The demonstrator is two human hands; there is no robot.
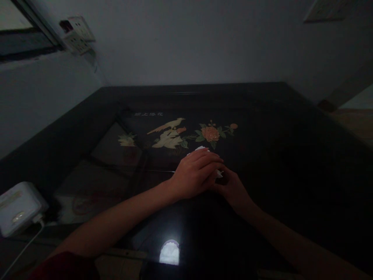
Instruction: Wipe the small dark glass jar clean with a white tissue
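Note:
Both of my hands meet at the middle of a dark glossy table [279, 163] painted with a bird and flowers. My left hand [196, 173] lies palm down, fingers together, over a small white thing, paper or tissue [201, 148], which peeks out past the fingertips. My right hand [231, 187] is tucked under and beside the left hand, its fingers curled on the same white piece at its right end [219, 174]. Most of the white piece is hidden under my left hand.
A white box-like device [17, 208] with a white cable [20, 252] sits at the table's near left corner. Wall sockets [77, 35] are mounted in the far left corner. A bright reflection [169, 252] shows on the table's near edge. The room is dim.

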